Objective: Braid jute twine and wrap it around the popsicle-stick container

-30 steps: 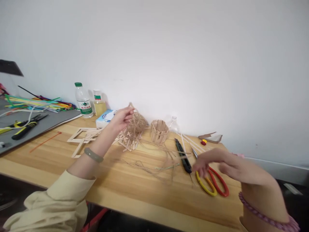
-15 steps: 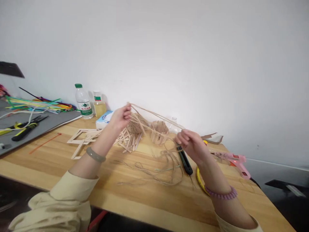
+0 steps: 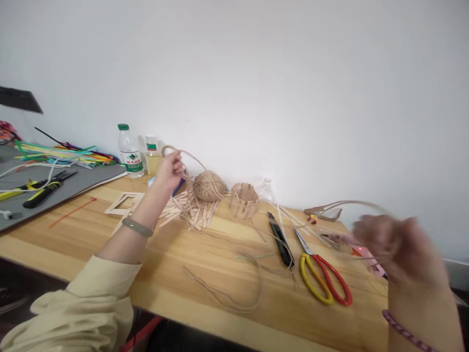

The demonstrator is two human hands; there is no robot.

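My left hand [image 3: 170, 171] is closed on a strand of brown twine [image 3: 190, 155], raised above the craft sticks. The strand arcs from that hand toward a ball of twine [image 3: 209, 186] behind the sticks. Blurred by motion, my right hand [image 3: 392, 244] is raised at the right with its fingers curled round twine that loops off to its left. More loose twine [image 3: 234, 305] lies in curves on the wooden table [image 3: 164, 288]. A small round cup made of wooden pieces [image 3: 244, 201] stands beside the ball.
Red-and-yellow scissors [image 3: 322, 278] and a black utility knife [image 3: 281, 242] lie right of centre. A pink glue gun [image 3: 366, 256] is partly behind my right hand. Craft sticks [image 3: 200, 215], a water bottle [image 3: 131, 154], pliers [image 3: 44, 190] and pipe cleaners [image 3: 66, 154] are leftward.
My hands have moved apart: the right one swung far right, the left one a little left. The twine stretched between them is gone from the middle, uncovering the scissors.
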